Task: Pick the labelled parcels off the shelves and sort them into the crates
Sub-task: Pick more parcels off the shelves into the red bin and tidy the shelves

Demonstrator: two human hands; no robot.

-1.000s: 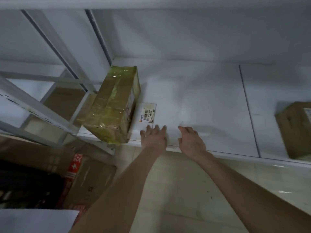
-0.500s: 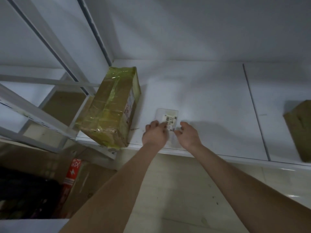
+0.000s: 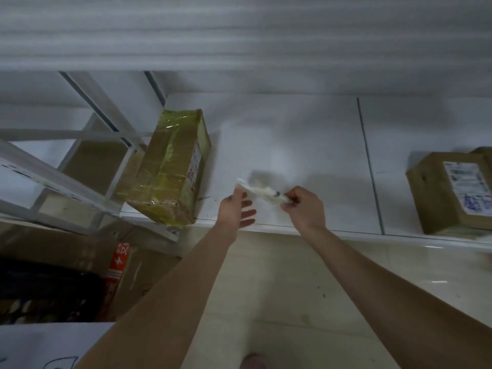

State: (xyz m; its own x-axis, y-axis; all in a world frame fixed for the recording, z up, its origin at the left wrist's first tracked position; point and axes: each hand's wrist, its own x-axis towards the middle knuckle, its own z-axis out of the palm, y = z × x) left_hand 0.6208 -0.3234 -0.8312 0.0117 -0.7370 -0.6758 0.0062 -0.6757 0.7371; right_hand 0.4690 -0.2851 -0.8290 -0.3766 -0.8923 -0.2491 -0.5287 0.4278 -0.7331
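A small flat white parcel (image 3: 259,190) is lifted off the white shelf (image 3: 292,145), blurred by motion. My right hand (image 3: 303,207) pinches its right end with curled fingers. My left hand (image 3: 237,207) is at its left end, thumb up against the edge and fingers spread beneath it. A tall cardboard box (image 3: 170,169) wrapped in yellowish tape stands on the shelf to the left of my hands. Another brown box with a white label (image 3: 452,193) sits on the shelf at the far right.
White shelf uprights and braces (image 3: 87,134) cross the left side. Below them on the floor lie cardboard boxes (image 3: 127,275) with red tape and something dark (image 3: 45,291). A white sheet (image 3: 40,344) fills the lower left corner. Pale floor tiles (image 3: 292,288) spread under my arms.
The small white parcel lay flat on the shelf a second ago; both hands slid it right, took it and raised it off the shelf. The camera tilted, and more of the right box shows.
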